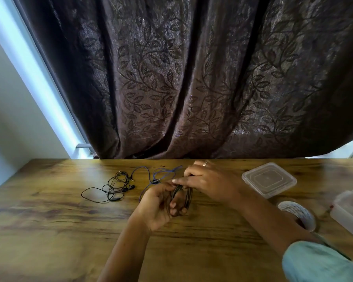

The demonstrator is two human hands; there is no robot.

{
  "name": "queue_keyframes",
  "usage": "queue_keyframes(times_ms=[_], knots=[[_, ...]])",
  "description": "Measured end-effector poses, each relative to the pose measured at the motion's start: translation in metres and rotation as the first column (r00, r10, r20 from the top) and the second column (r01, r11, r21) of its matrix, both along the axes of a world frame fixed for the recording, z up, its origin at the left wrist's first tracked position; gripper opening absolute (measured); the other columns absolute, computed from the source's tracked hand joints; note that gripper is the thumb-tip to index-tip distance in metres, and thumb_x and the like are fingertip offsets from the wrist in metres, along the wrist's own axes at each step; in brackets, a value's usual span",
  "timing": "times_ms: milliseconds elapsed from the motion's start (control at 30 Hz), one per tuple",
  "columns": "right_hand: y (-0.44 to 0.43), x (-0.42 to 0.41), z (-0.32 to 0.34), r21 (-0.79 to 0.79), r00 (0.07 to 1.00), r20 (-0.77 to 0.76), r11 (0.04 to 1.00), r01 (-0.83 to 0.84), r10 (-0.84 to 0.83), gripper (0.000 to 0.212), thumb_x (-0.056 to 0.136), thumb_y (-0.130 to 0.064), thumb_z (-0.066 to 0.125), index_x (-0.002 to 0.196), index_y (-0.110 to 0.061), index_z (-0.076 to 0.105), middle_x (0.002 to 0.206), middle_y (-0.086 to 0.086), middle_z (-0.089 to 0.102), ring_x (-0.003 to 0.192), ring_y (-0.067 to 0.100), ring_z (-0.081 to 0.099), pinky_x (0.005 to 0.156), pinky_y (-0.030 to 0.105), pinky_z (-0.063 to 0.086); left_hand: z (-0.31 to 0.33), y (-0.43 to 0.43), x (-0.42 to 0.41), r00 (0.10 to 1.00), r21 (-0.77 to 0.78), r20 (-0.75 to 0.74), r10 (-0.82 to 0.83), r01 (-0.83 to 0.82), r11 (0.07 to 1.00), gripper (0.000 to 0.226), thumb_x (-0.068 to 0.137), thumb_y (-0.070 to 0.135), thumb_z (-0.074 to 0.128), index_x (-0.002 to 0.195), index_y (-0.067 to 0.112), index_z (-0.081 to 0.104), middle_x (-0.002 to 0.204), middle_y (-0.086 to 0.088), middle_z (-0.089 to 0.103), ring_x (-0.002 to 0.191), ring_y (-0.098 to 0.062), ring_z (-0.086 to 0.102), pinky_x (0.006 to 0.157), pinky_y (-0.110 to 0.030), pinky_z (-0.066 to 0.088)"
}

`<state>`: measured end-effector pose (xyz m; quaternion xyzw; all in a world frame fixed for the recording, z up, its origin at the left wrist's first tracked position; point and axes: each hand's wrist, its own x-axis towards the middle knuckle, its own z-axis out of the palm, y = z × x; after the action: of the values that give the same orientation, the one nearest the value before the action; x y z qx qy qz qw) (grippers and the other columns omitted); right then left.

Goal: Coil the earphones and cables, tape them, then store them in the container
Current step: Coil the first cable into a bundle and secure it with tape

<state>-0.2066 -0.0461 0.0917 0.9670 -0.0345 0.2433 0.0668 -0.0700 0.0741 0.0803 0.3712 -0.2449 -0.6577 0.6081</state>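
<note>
The coiling step is judged to be in hand, with one cable nearly wound and none taped. A coil of thin dark cable [184, 197] is held above the brown wooden table [49, 220], well to the left of the shallow square clear plastic container [268, 179] and slightly nearer the person than it. The coil is looped round the curled fingers of the left hand [157, 202], which grips it from inside, while its far end is pinched between thumb and fingers of the right hand [208, 182]. The loops are seen almost edge-on as a narrow oval; its long axis is judged to run from the person toward the curtain, tilted a little upward at the far end. Where the free end lies cannot be told. A roll of white tape [291, 208] lies just nearer than the container, partly under the right forearm, and a taller clear plastic tub [351, 212] stands to the container's right. Far to the container's left, a tangled pair of black earphones [112, 187] and a loose purple-blue cable [157, 174] lie uncoiled. Next, the coil should be kept clamped by one hand so that tape can be fetched by the other without the loops springing apart.
</note>
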Motion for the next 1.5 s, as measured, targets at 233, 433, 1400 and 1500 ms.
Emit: queue_keyframes(times_ms=[233,433,1400,1500], knots=[[-0.002,-0.004,-0.019,-0.164,0.980,0.198,0.986,0.033,0.001,0.035,0.089,-0.007,0.055,0.123,-0.015,0.063,0.092,0.000,0.064,0.083,0.016,0.055,0.071,0.028,0.048,0.007,-0.005,-0.003,1.000,0.022,0.014,-0.028,0.028,0.999,0.033,0.082,0.018,0.036,0.067,0.011,0.065,0.040,0.000,0.031,0.036,-0.013,0.034,0.048,-0.027,0.044],[-0.004,-0.005,-0.030,-0.104,0.977,0.163,0.983,0.153,-0.135,0.024,0.086,-0.012,0.054,0.109,-0.017,0.058,0.098,0.000,0.060,0.086,0.018,0.057,0.072,0.031,0.049,-0.006,-0.008,0.002,0.976,0.050,0.209,-0.061,0.052,0.997,0.028,0.095,0.017,0.043,0.112,-0.001,0.056,0.053,-0.002,0.046,0.054,-0.016,0.055,0.060,-0.029,0.054],[0.012,-0.006,-0.005,0.543,0.950,-0.142,0.781,0.309,-0.277,0.025,0.099,-0.027,0.045,0.111,-0.016,0.063,0.101,-0.006,0.066,0.090,0.009,0.058,0.076,0.017,0.038,0.002,-0.010,-0.012,0.877,0.104,0.480,0.034,-0.096,0.990,0.028,0.099,0.024,0.041,0.077,0.013,0.053,0.063,0.003,0.044,0.055,-0.008,0.041,0.056,-0.025,0.039],[0.016,-0.004,-0.011,0.761,0.965,-0.083,0.610,0.222,-0.247,0.019,0.099,-0.017,0.045,0.099,-0.010,0.062,0.078,-0.011,0.055,0.067,-0.002,0.048,0.063,0.012,0.036,0.004,-0.012,-0.015,0.890,0.067,0.449,0.076,-0.118,0.991,0.030,0.101,0.026,0.038,0.077,0.012,0.050,0.057,0.006,0.039,0.046,-0.005,0.033,0.041,-0.016,0.029]])
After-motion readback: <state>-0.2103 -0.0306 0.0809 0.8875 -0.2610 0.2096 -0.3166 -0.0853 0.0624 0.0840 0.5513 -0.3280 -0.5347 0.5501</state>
